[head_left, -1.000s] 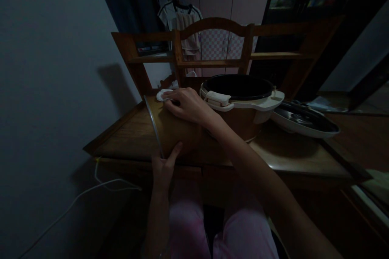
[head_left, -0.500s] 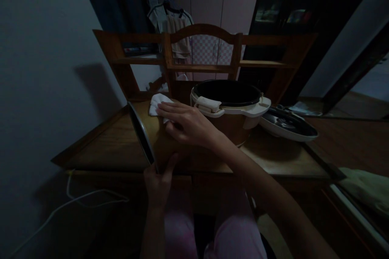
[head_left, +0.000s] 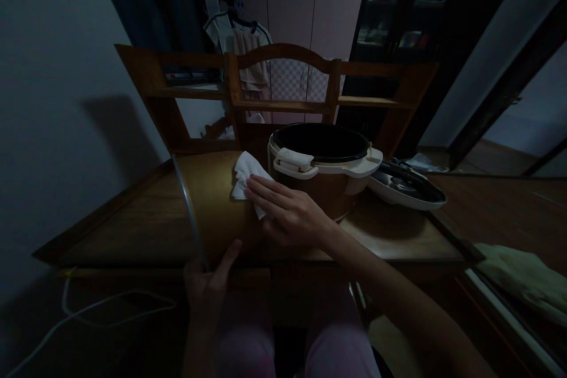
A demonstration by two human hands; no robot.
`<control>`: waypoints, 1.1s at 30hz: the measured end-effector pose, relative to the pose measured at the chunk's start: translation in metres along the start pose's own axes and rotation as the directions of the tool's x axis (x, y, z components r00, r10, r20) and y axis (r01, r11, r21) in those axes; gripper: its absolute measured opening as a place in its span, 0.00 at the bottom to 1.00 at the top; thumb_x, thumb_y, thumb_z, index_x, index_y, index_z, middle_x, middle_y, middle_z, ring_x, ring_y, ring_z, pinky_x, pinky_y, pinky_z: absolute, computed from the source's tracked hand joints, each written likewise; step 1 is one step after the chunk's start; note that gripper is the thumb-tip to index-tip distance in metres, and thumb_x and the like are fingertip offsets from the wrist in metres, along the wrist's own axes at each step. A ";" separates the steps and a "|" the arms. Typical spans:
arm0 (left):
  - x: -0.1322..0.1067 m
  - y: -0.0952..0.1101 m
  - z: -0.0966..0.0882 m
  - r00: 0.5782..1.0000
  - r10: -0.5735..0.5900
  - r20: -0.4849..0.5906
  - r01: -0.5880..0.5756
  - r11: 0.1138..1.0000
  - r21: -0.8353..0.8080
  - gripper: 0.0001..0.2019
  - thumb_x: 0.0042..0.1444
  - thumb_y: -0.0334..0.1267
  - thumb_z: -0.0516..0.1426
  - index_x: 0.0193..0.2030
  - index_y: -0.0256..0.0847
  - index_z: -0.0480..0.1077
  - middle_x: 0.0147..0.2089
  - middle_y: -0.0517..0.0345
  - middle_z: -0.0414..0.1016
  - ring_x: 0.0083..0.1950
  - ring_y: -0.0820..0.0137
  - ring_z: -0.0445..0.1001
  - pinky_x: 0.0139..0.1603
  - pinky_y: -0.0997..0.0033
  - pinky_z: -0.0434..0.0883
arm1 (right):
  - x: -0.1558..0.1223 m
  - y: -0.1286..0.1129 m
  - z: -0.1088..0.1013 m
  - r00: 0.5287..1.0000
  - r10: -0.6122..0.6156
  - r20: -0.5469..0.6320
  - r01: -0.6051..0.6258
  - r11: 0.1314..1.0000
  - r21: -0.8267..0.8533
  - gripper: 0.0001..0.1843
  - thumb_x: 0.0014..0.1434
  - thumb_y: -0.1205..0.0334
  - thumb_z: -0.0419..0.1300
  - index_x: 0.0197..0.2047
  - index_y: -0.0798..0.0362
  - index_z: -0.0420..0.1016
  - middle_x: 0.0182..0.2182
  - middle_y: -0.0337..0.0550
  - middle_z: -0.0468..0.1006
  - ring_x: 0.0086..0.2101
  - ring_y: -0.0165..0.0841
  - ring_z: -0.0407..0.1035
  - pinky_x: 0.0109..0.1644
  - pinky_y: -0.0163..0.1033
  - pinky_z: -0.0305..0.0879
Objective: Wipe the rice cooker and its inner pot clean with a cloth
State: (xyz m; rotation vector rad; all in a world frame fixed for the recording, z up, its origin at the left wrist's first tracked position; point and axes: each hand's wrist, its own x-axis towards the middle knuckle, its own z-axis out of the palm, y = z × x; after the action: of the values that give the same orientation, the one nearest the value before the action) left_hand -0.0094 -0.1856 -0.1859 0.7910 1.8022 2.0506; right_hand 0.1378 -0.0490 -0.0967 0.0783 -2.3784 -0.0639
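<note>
A gold-coloured cooker inner pot (head_left: 210, 195) is tipped on its side, its metal rim facing left. My left hand (head_left: 208, 286) grips the rim at its lower edge, thumb lying along the outer wall. My right hand (head_left: 290, 209) has a white cloth (head_left: 248, 180) under its fingers, pressed against the pot's outer side; whether it is fabric or paper I cannot tell. Just behind stands the cooker body (head_left: 310, 189), brown with a white collar and handles and a dark opening. Its detached lid (head_left: 405, 186) lies to the right, dark inner side up.
The wooden desk (head_left: 390, 239) carries everything, with a shelf frame (head_left: 283, 107) along its back. A wall (head_left: 53, 130) rises at the left. A white cable (head_left: 101, 310) hangs below the desk's left front. Pale green fabric (head_left: 522, 277) lies at the lower right.
My right hand and the cloth have slid right and down along the pot's side. The pot has turned, so its dark inside no longer shows. The camera view has shifted slightly.
</note>
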 end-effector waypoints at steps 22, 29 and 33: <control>0.005 -0.028 -0.036 0.941 0.049 0.333 -0.134 0.962 0.237 0.16 0.40 0.50 0.68 0.37 0.48 0.81 0.41 0.54 0.83 0.45 0.53 0.81 0.51 0.60 0.76 | -0.051 -0.046 0.037 0.952 0.272 -0.139 -0.259 0.960 0.101 0.39 0.63 0.77 0.49 0.73 0.48 0.43 0.68 0.46 0.55 0.67 0.42 0.49 0.68 0.54 0.61; -0.004 -0.022 -0.020 0.964 -0.066 0.258 0.010 0.977 0.213 0.19 0.46 0.50 0.67 0.42 0.41 0.79 0.44 0.50 0.82 0.48 0.55 0.80 0.52 0.61 0.75 | -0.053 -0.051 0.037 0.929 0.318 -0.191 -0.302 0.947 0.109 0.38 0.63 0.76 0.49 0.73 0.46 0.46 0.67 0.45 0.58 0.65 0.42 0.52 0.65 0.54 0.65; 0.012 -0.054 -0.030 0.941 0.112 0.321 -0.194 0.952 0.235 0.13 0.47 0.47 0.66 0.38 0.46 0.81 0.42 0.52 0.83 0.46 0.55 0.81 0.51 0.60 0.76 | -0.065 -0.057 0.034 0.919 0.340 -0.197 -0.333 0.940 0.071 0.38 0.62 0.76 0.50 0.72 0.48 0.48 0.66 0.47 0.60 0.65 0.43 0.53 0.65 0.53 0.65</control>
State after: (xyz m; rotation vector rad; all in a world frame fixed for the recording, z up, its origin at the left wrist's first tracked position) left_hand -0.0437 -0.1946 -0.2381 1.2852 1.9034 1.6738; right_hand 0.1635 -0.0999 -0.1703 -0.2951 -2.1519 0.1462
